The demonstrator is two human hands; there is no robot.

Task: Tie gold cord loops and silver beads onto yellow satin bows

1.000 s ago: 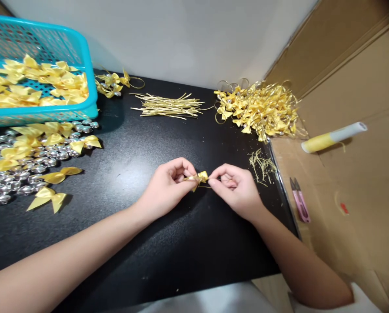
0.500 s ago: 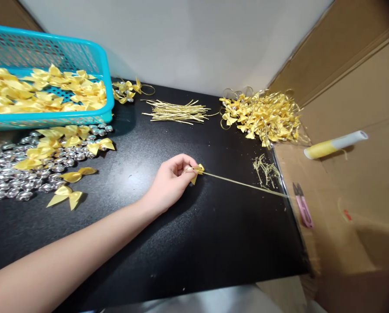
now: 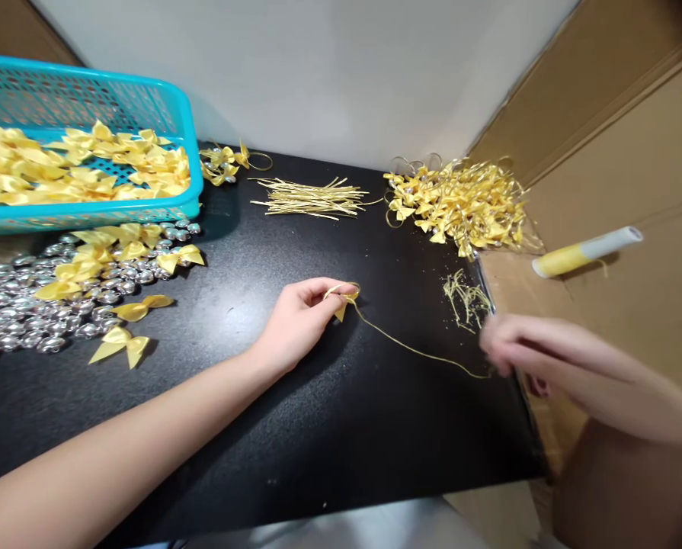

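Note:
My left hand (image 3: 303, 324) pinches a yellow bow (image 3: 342, 312) with a gold loop over the middle of the black table. From the bow a thin gold cord (image 3: 412, 349) runs slack to the right, ending near my right hand (image 3: 504, 343). That hand is smeared by motion at the table's right edge, so its fingertips and anything between them cannot be made out. Below it, the pink scissors (image 3: 539, 386) are mostly covered, with only part of a handle showing. Short cord scraps (image 3: 463, 299) lie just beyond my right hand.
A turquoise basket (image 3: 194, 164) of yellow bows stands at back left, above silver beads (image 3: 32, 305) and loose bows (image 3: 124, 347). Cut gold cords (image 3: 312, 198) lie at the back. Finished bows (image 3: 460, 202) are heaped back right, near a yellow-and-white roll (image 3: 586, 252) on cardboard.
My right hand has come into view from the right, over the scissors. The gold cord, straight and taut before, now sags in a curve. My left hand has stayed nearly in place.

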